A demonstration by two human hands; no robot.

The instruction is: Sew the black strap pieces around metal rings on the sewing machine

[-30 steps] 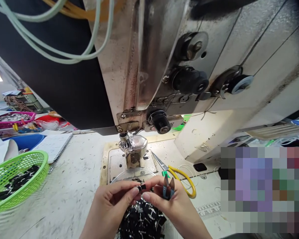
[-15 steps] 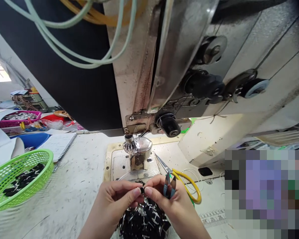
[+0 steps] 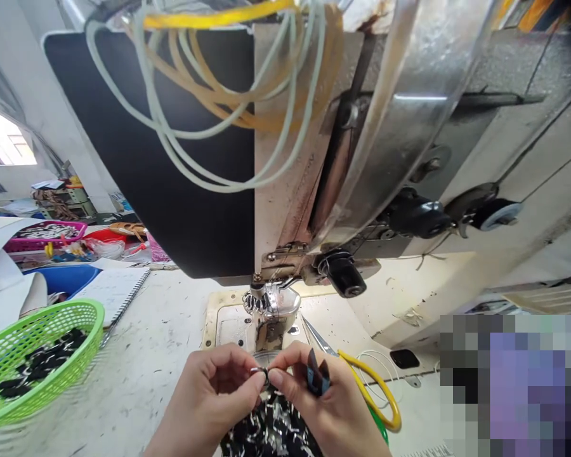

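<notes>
My left hand and my right hand meet at the fingertips, pinching a small black strip with a silvery metal part between them. Tucked in my right palm are thread snips, blades pointing up. Right below the fingers lies a heap of similar black and silver pieces, partly hidden by both hands. Just beyond stands the sewing machine's presser and needle area. Scissors with yellow handles rest on the table, close to my right hand.
A green basket with more black pieces stands at left. Behind it are a spiral notebook, a blue bin and a pink basket. The machine head overhangs the table, with looped tubes hanging in front.
My view has tilted upward, so the machine head and tubes sit lower in the picture. My fingers have turned the small piece slightly; both hands still pinch it.
</notes>
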